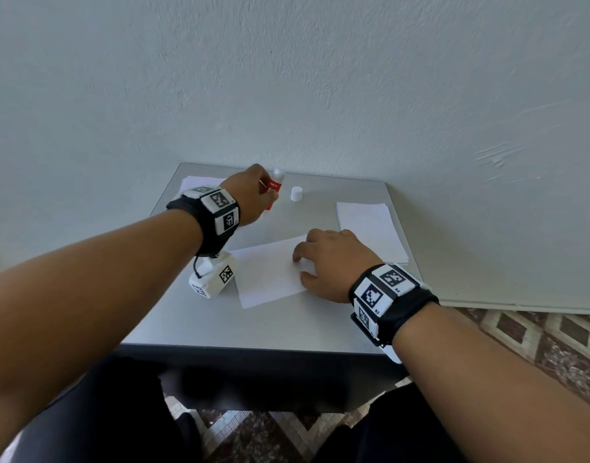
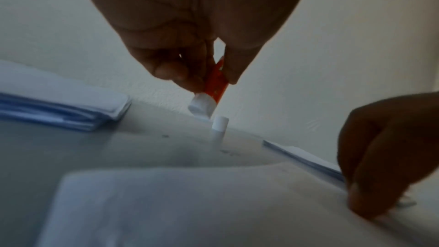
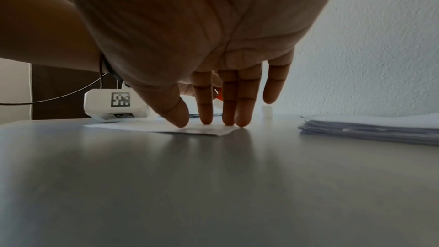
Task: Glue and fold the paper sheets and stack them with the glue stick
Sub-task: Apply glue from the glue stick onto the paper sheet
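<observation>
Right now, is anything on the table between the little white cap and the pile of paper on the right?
No. In the head view the stretch from the white cap to the right-hand paper pile is bare grey table.

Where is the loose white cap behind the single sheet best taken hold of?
The cap stands upright on the table, apart from the glue stick that the left hand holds. I would pinch its round side wall from above with thumb and forefinger, since it is a short cylinder with bare table around it. The right hand, now pressing the sheet, looks nearer.
</observation>
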